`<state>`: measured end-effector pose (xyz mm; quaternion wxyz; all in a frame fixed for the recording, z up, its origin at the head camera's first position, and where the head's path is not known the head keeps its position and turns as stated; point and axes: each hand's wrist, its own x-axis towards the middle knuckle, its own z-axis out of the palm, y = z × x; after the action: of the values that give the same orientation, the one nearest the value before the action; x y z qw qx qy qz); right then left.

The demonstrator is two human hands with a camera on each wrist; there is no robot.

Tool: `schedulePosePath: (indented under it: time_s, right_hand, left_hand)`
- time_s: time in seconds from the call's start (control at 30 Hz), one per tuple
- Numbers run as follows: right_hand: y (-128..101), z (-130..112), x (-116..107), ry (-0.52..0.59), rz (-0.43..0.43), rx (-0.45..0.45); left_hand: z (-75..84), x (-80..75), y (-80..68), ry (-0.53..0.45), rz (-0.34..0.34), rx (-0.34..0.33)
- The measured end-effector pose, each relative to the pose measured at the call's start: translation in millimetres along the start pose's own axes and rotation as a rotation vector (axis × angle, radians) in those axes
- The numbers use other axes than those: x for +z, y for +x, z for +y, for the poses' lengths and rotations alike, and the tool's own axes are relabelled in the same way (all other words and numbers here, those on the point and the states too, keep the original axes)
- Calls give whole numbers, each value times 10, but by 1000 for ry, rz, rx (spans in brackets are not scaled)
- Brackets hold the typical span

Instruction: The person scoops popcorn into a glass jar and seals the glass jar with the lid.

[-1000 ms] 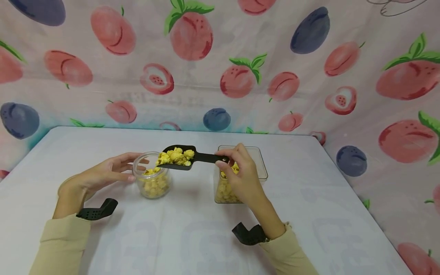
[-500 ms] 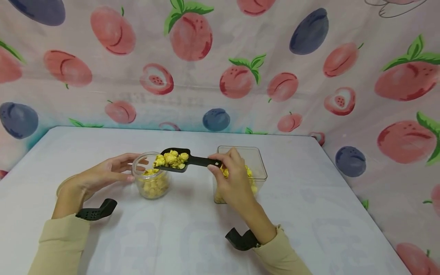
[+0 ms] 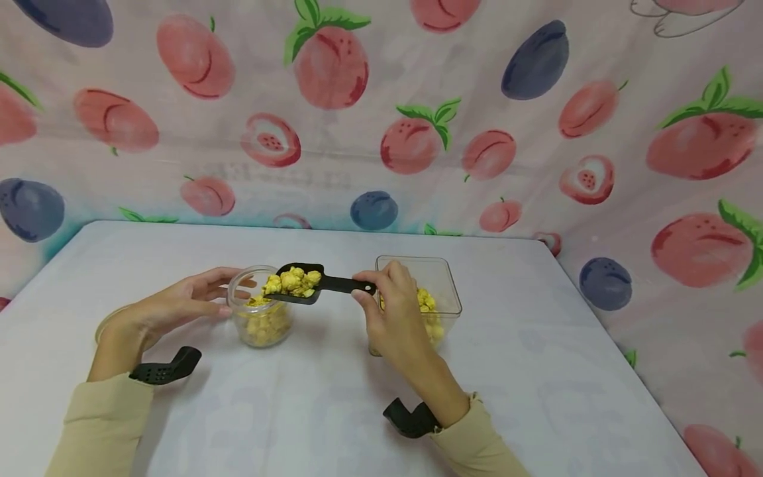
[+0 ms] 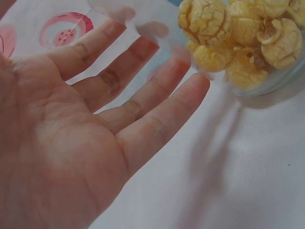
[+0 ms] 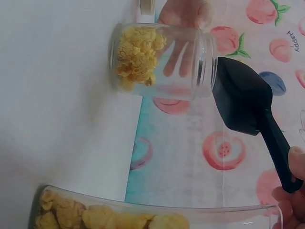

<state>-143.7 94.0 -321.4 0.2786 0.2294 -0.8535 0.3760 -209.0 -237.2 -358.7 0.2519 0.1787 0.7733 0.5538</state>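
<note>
- The right hand pinched the end of the black scoop. A twist there could have spilled its popcorn on the table.
- The scoop's front was over the jar's mouth, but its back stuck out past the rim, so back pieces might have missed.
- The left hand had spread fingers beside the jar, so a bump might have tipped it.
</note>
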Motion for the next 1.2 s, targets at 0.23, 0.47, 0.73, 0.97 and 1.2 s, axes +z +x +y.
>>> schedulePosePath:
  time_s: [0.23,0.47,0.73,0.97,1.2]
  right_hand:
    - [40,3,-33,-62,-8,-53]
    - [187,12,-87,-137,-62,-160]
    - [360,-23,-127,-217,-125,-216]
    - [474,-87,-163,-277,-183,-240]
    - [562,-175,-202,-355,-239,-252]
  left_hand:
    - [0,15,1,-1,8,-7]
    - [5,25,3,-5,0,-12]
    - [-19,14,30,-4,-13,-6]
    - [-26,15,38,-9,-12,27]
    - [-41,13,39,-15,-19,44]
